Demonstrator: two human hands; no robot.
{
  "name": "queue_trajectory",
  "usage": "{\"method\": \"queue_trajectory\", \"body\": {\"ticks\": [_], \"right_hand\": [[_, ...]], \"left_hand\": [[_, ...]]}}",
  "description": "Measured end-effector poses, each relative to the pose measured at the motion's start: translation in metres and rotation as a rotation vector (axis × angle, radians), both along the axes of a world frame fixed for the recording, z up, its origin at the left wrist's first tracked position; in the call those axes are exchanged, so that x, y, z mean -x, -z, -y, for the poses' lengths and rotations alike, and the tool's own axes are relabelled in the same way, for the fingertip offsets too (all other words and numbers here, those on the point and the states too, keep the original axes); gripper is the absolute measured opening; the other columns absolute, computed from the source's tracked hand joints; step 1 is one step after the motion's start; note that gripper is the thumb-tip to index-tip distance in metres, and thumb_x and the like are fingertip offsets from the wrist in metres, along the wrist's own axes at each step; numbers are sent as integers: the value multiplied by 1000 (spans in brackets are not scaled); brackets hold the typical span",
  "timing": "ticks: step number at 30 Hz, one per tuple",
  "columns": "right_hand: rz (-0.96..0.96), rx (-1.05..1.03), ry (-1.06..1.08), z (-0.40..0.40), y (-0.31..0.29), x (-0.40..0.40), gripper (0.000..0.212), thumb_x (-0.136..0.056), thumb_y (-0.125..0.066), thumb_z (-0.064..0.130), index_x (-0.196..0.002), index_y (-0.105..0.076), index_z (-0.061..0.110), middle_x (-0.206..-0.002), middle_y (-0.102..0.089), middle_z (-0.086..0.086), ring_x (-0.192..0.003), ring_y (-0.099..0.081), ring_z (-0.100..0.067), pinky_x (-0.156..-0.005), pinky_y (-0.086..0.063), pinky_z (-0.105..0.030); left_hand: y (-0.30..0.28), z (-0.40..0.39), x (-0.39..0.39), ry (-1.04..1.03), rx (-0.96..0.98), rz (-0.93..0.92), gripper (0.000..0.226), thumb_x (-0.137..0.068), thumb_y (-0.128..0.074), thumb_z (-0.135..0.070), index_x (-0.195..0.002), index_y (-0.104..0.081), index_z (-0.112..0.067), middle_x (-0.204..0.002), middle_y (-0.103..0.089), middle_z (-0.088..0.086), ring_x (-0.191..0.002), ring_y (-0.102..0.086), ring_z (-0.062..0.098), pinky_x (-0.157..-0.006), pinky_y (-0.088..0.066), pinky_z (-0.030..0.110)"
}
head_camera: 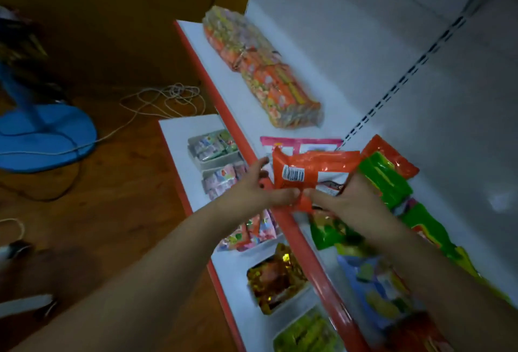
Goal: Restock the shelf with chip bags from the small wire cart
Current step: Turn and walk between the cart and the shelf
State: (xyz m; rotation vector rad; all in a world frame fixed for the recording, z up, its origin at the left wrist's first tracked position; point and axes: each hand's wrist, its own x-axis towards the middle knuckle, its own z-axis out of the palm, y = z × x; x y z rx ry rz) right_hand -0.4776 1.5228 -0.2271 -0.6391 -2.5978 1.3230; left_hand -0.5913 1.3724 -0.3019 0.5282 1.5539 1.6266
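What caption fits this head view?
Both hands, left hand and right hand, hold an orange chip bag above the shelf's red edge, beside green bags.

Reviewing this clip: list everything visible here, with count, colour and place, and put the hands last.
orange chip bag: one, orange, held above the shelf edge
green chip bags: several, green, upper shelf at right
wrapped snack packs: two bundles, orange and yellow, upper shelf, far end
shelf: white with red edge
white trays: several, mixed snacks, lower shelf
fan base: one, blue, floor at left
cord: white, tangled on floor
left hand: grips the bag's left side
right hand: grips its bottom
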Motion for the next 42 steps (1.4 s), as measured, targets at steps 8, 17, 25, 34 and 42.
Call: {"method": "queue_trajectory", "body": {"ticks": [8, 17, 25, 34, 42], "right_hand": [[162, -1334, -203, -164, -1, 80, 109, -58, -85, 15, -151, -28, 12, -145, -42, -12, -130, -39, -29, -115, -23, -50], [624, -1259, -389, -177, 21, 92, 68, -84, -63, 29, -147, -38, 26, -161, -22, -9, -147, -22, -34, -114, -19, -59], [586, -1132, -414, -169, 36, 85, 63, -89, -60, 30, -148, -35, 30, -157, -29, -13, -132, -43, -35, -106, -42, -46], [689, -1034, -90, -193, 24, 85, 89, -75, -77, 32, -148, -31, 13, -146, -38, -14, -124, -44, -34, -97, -46, -44], [578, -1194, -63, -170, 6, 96, 87, -68, -78, 14, -146, -40, 7, -152, -30, -28, -134, -34, -48, -110, -29, -55]], "left_hand": [[11, -117, 73, -171, 37, -288, 79, -91, -61, -43, -153, -12, -41, -152, -26, 6, -132, -41, 30, -109, -38, 45], [51, -173, 54, 188, 237, -745, 82, -83, -56, -37, -156, -19, -27, -156, -24, 15, -137, -35, 38, -110, -36, 44], [54, -176, 63, 142, 293, -809, 93, -85, -66, -35, -157, -9, -23, -160, -9, 18, -143, -21, 40, -113, -34, 45], [48, -198, 60, 147, 384, -868, 78, -87, -57, -46, -154, -19, -31, -153, -35, 6, -130, -37, 34, -105, -37, 44], [42, -169, 54, 173, 386, -866, 75, -88, -57, -45, -154, -23, -31, -143, -45, 10, -126, -41, 35, -102, -39, 45]]}}
